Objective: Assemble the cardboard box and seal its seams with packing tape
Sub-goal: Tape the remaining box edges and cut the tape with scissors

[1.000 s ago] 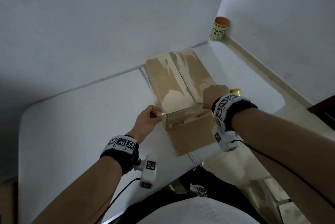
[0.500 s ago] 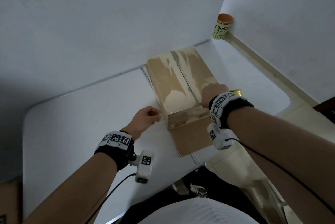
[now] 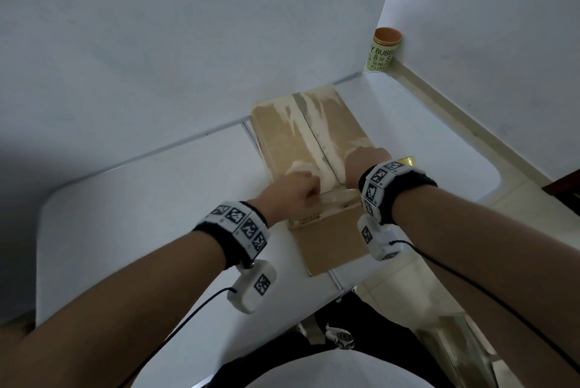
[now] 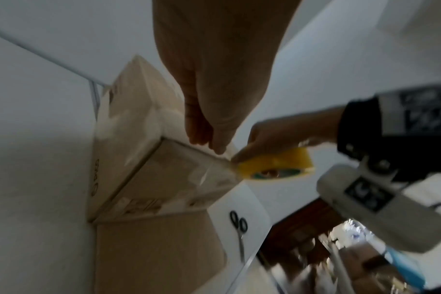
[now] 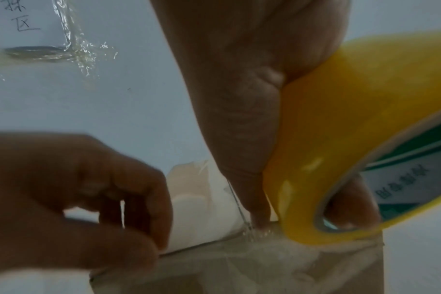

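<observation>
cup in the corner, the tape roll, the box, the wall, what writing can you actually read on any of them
"BUBBL", "8 TH S", "SUNLI": partial lines on the green cup with the orange rim, cut off by its curve.
"区": handwritten on the paper taped up in the right wrist view; the character above it is cropped.
Tape roll: printed characters inside the core, too blurred to read.
Cardboard box: side print too blurred to read.

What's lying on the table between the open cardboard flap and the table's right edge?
A pair of black-handled scissors lies on the white table; only the left wrist view shows it.
</observation>
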Tool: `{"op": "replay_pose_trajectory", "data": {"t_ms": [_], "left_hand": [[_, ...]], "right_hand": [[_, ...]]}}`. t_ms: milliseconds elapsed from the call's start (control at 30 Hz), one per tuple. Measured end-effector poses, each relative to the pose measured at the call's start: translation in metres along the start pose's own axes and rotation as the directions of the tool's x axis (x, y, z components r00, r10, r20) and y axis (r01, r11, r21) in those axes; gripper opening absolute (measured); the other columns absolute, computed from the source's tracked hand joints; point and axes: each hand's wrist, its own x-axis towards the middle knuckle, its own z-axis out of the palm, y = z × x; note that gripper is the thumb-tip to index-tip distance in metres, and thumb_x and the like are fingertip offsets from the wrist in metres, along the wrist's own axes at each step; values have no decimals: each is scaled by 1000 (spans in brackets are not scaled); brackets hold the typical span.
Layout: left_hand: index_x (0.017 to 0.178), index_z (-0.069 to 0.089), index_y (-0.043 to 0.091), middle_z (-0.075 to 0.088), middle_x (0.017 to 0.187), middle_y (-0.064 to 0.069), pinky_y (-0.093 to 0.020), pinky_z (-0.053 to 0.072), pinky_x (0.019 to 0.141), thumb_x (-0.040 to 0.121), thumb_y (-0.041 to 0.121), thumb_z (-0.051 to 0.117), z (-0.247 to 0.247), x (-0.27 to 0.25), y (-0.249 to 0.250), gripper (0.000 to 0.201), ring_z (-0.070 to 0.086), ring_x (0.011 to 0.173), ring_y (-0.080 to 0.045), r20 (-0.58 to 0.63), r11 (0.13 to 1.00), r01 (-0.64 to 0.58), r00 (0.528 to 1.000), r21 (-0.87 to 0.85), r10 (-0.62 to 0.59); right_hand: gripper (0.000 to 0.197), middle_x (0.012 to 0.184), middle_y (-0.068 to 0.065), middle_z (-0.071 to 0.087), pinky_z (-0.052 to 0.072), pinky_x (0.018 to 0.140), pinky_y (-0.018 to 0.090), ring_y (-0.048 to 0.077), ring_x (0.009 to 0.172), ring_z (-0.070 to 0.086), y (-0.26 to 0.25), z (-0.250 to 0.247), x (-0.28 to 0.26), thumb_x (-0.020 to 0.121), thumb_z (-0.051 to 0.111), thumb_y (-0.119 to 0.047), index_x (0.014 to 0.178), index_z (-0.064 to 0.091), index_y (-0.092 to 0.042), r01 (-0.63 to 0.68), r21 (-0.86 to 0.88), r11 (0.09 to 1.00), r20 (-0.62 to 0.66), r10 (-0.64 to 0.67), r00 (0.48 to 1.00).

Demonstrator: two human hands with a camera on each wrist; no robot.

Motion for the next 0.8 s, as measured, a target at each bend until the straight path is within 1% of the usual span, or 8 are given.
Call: {"op": "replay_pose_trajectory", "data": {"t_ms": [67, 167, 333, 433, 500, 533, 633, 800], "left_hand": [[96, 54, 3, 52, 92, -10, -33, 40, 68, 93, 19, 50, 7, 12, 2, 17, 47, 77, -21, 77, 993, 38, 996, 108, -47], [99, 50, 6, 52, 95, -11, -32, 34, 63, 92, 17, 48, 12, 25, 4, 13, 45, 76, -22, 87, 969, 83, 990, 234, -106], [106, 50, 7, 52, 100, -11, -34, 38, 65, 92, 19, 51, 18, 34, 6, 18, 55, 91, -29, 103, 947, 130, 981, 294, -167], [101, 50, 9, 50, 90, -7, -34, 38, 63, 93, 28, 52, 20, 39, 7, 21, 57, 88, -28, 94, 941, 143, 979, 307, -180], [103, 53, 8, 55, 93, -8, -32, 39, 64, 94, 28, 51, 20, 43, 10, 22, 59, 89, -28, 81, 928, 148, 979, 343, -186], [105, 54, 8, 58, 97, -10, -32, 39, 65, 95, 26, 50, 21, 45, 12, 21, 59, 91, -29, 74, 920, 148, 980, 363, -187], [110, 53, 8, 59, 104, -11, -33, 38, 65, 96, 19, 45, 26, 45, 17, 20, 60, 94, -30, 55, 910, 162, 979, 382, -198], [110, 46, 10, 54, 107, -11, -35, 39, 65, 93, 21, 53, 23, 39, 0, 21, 57, 94, -31, 99, 934, 157, 975, 320, -198]], "right_hand": [[35, 118, 11, 64, 40, 74, 33, 31, 110, 60, 4, -3, 0, 83, 63, -33, 111, 65, -13, 4, 32, 999, 49, -5, 999], [42, 121, 11, 63, 43, 79, 35, 32, 113, 59, 10, -10, 2, 77, 70, -38, 112, 66, -15, -1, 62, 998, 141, -7, 990], [52, 126, 12, 58, 41, 84, 33, 28, 115, 56, 13, -27, 0, 91, 57, -44, 125, 56, -6, -3, 29, 1000, 310, -6, 951], [51, 119, 12, 58, 41, 80, 31, 26, 105, 57, 16, -29, -4, 93, 54, -44, 123, 55, -3, 21, 25, 999, 308, -27, 951], [43, 109, 11, 58, 42, 71, 29, 23, 86, 57, 15, -26, -4, 92, 55, -43, 113, 58, -5, 43, 11, 999, 279, -44, 959], [38, 108, 11, 58, 44, 70, 29, 23, 86, 59, 15, -22, -3, 90, 60, -42, 109, 60, -9, 61, 5, 998, 245, -60, 968], [42, 114, 11, 64, 47, 81, 38, 32, 107, 61, 15, -12, -1, 76, 72, -39, 109, 66, -14, 66, 80, 995, 124, -76, 989], [47, 118, 11, 64, 46, 82, 37, 32, 110, 60, 14, -9, 1, 73, 74, -38, 112, 66, -15, 19, 174, 985, 115, -39, 993]]}}
